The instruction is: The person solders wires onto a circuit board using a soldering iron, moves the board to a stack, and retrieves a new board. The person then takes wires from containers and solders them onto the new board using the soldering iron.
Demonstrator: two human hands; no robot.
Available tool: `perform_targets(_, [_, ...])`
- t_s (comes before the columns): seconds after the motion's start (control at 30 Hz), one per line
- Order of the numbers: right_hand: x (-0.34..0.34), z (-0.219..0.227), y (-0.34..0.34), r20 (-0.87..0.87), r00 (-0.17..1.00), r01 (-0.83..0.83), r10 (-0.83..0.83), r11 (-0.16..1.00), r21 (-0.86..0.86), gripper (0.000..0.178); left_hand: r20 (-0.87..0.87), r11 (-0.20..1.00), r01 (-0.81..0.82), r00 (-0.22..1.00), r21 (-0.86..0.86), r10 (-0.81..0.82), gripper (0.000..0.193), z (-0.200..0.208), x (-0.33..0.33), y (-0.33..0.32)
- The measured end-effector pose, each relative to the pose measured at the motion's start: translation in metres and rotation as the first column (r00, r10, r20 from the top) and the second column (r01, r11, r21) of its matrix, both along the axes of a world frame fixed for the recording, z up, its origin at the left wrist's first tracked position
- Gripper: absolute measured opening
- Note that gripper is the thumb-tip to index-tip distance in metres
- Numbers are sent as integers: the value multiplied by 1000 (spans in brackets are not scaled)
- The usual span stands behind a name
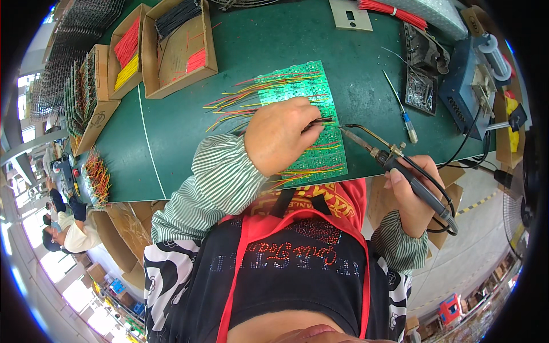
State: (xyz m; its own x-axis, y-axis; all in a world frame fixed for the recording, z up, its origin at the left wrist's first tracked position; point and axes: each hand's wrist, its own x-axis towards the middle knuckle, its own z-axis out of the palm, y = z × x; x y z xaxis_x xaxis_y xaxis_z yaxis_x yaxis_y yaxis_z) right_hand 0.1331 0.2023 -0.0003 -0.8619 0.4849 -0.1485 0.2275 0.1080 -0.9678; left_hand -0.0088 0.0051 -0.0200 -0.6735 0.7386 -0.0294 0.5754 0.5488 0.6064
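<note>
Green table (171, 131), circuit board (309, 91), cardboard boxes (177, 51), screwdriver (403, 111)

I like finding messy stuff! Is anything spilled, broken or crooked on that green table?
Nothing looks spilled or broken. A few loose red wires lie scattered in the open cardboard box, and one thin red wire sticks out over its edge. The green circuit board lies flat under the left hand; the right hand holds a black-handled soldering iron.

A green table (171, 143) stands over a pale factory floor (474, 251).
</note>
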Motion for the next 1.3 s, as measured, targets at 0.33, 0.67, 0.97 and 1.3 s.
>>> perform_targets(0.33, [20,2,-11,23,997,-73,73,997,35,21,-227,988,-140,966,-62,123,10,23,3,-63])
perform_targets(0.67, [14,5,-36,-14,959,-278,282,951,137,19,57,996,-83,995,21,82,10,15,48,-68])
perform_targets(0.97, [14,-11,-47,-31,968,-248,249,968,34,17,148,989,-148,978,-20,149,13,3,44,-67])
perform_targets(1.3, [7,-10,-47,-29,958,-282,285,957,68,17,134,992,-125,983,-22,127,14,2,40,-68])
